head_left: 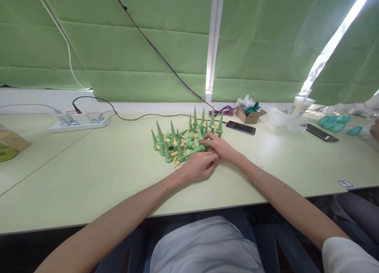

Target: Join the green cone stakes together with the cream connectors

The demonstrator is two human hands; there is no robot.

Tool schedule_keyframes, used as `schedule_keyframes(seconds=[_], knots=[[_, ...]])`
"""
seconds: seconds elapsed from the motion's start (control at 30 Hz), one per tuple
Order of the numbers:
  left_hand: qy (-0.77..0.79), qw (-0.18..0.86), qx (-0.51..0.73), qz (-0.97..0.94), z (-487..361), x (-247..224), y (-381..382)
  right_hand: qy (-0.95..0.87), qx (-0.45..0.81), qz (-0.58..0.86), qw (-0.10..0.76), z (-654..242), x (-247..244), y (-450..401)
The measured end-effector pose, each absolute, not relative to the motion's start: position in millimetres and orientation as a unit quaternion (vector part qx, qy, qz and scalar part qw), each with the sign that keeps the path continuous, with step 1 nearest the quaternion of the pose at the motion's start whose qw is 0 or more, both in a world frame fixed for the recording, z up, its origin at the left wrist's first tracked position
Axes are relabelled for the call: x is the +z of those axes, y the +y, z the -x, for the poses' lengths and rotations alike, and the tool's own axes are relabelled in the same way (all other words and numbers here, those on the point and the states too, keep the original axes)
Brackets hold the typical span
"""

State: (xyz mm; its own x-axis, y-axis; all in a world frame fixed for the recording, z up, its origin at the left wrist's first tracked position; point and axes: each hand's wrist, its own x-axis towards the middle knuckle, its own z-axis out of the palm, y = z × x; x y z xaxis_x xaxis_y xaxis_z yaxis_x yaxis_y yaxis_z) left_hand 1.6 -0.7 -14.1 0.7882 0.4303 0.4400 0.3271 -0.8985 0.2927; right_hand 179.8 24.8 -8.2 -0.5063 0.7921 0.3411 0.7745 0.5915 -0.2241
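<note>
Several green cone-shaped pieces (160, 135) stand upright on the pale table, with small yellow pieces (175, 161) around their bases. My left hand (200, 165) rests at the near side of this group, its fingers curled; whatever it holds, if anything, is hidden. Just beyond it, my right hand (218, 146) has its fingers bent over a green piece (202, 147) at the group's near right edge. More green cones (220, 125) stand behind my right hand.
A phone (241, 127) lies behind right, near a small cardboard box (250, 116). A power strip (79, 124) sits at the left. Plastic cup (299, 106), second phone (321, 132) and teal pieces (334, 124) are at the right, near another person's hand (375, 130).
</note>
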Motion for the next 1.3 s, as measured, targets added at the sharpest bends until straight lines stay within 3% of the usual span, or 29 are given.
schedule_keyframes(seconds=[0.13,0.33,0.7,1.3], knots=[[0.201,0.102,0.256,-0.94,-2,-14,-1,-0.861,0.012,0.464,0.207,-177,-9,24],[0.2,0.093,0.257,-0.941,-1,-15,-1,-0.847,0.025,0.448,0.285,-179,-14,28],[0.213,0.081,0.251,-0.941,-1,-13,-4,-0.646,0.04,0.507,0.569,-196,4,27],[0.217,0.083,0.235,-0.944,-1,-11,-5,-0.563,0.101,0.588,0.572,-205,-3,34]])
